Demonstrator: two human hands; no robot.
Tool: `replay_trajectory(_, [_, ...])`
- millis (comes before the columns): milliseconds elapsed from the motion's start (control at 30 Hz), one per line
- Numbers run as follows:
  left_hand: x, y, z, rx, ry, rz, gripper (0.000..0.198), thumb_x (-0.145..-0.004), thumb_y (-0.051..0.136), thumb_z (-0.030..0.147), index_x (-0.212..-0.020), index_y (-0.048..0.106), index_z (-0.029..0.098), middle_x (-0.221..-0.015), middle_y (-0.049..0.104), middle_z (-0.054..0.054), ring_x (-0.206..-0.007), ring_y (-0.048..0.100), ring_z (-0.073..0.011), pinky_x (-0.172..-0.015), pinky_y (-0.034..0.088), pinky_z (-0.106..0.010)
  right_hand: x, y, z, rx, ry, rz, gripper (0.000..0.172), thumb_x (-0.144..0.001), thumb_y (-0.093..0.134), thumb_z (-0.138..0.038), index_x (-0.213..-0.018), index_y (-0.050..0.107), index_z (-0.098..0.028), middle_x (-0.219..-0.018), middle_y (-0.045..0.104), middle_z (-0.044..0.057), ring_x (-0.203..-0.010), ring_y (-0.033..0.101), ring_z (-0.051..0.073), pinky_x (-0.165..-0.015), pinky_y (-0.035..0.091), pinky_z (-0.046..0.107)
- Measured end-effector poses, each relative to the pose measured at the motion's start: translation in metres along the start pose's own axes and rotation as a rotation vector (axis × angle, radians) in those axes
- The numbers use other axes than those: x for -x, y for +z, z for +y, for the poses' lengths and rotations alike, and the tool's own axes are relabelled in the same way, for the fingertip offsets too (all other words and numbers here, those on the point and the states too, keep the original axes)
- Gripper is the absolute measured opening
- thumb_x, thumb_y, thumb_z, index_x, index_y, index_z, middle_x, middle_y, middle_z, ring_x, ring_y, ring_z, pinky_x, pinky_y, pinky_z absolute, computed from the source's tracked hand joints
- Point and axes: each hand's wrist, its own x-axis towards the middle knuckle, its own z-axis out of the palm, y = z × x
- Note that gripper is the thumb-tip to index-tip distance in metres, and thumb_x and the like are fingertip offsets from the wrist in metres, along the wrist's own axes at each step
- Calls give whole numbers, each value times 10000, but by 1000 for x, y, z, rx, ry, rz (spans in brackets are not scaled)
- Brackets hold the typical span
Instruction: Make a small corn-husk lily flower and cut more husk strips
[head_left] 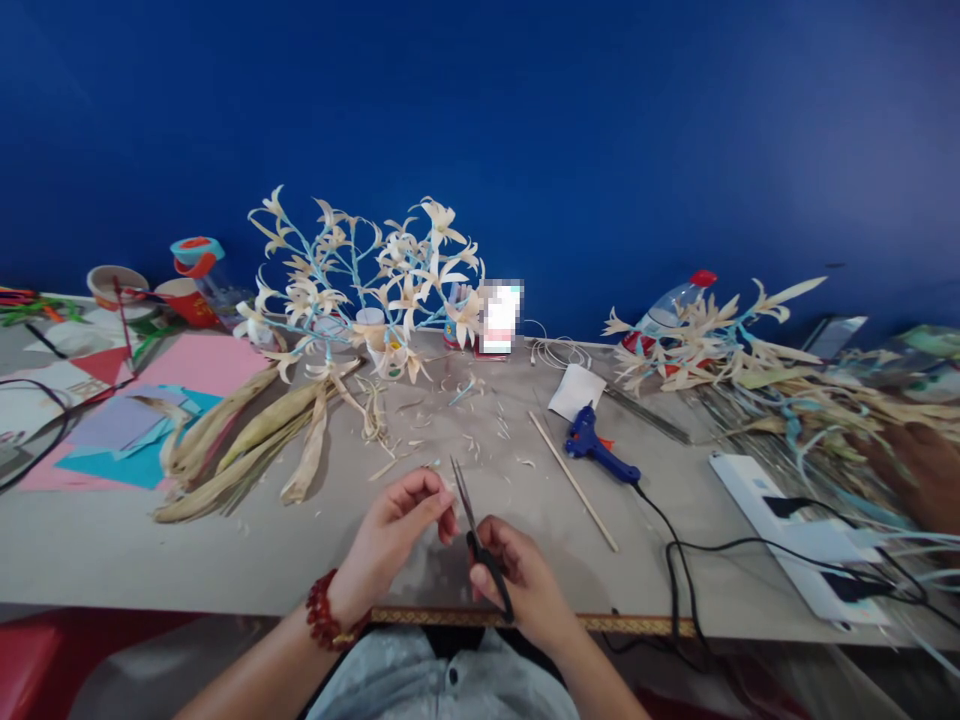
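Black-handled scissors (489,572) are held in my right hand (517,572), close to the table's front edge, with the blades pointing up and away from me. Just left of them is my left hand (409,515), a red bead bracelet on its wrist. Its thumb and fingers are pressed together, and anything pinched between them is too small to make out. Small pale shavings (472,445) are scattered on the table beyond both hands. Dried husks (262,435) lie to the left of them.
Husk flowers (405,270) on blue stems stand at the back. A wooden stick (574,482), a blue glue gun (600,448) and a white power strip (795,545) with cables lie to the right. Another person's hand (919,475) is at the far right. Coloured paper (202,365) lies left.
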Motion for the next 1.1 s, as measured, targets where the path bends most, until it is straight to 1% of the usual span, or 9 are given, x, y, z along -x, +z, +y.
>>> replay_trajectory(133, [0,1,2,-61,22,-26,207,-867,587,296,-715,576,155,-628,627,-18,-593,555,-125,-611,446,-253,-1,-6,-1,116,-25,-11,513,-710,636,-670,-766,429,-205,-664,416,-45,-561,359,98,-501,298,213])
replay_trajectory(267, [1,0,2,-161,94,-39,217,-890,552,295,-732,594,152,-655,612,-18,-626,550,-126,-636,439,-252,0,-10,-5,234,-52,-18,454,-743,648,-590,-736,411,-203,-627,368,-62,-559,303,96,-492,248,213])
replay_trajectory(433, [2,1,3,-182,116,-27,189,-885,557,285,-748,595,160,-646,594,-4,-624,543,-123,-631,426,-244,0,-13,-8,442,-80,40,351,-758,676,-432,-724,409,-207,-634,384,-61,-571,322,100,-503,248,211])
replay_trajectory(567, [2,3,4,-200,113,-24,208,-876,564,291,-720,591,157,-635,587,-4,-619,535,-123,-631,420,-246,0,-13,-12,582,-90,78,329,-730,702,-343,-718,400,-213,-615,396,-70,-553,330,97,-496,245,202])
replay_trajectory(800, [2,3,6,-224,121,-31,216,-880,553,300,-719,592,160,-643,588,-4,-630,536,-130,-644,419,-250,-1,-11,-21,609,-111,96,315,-714,703,-317,-699,405,-215,-596,410,-70,-526,332,94,-467,240,194])
replay_trajectory(1100, [1,2,2,-155,87,-13,187,-863,582,297,-732,597,165,-632,603,-2,-618,547,-132,-640,423,-248,-3,-8,-20,504,-64,107,354,-711,722,-380,-679,411,-214,-584,384,-72,-537,307,97,-464,242,197])
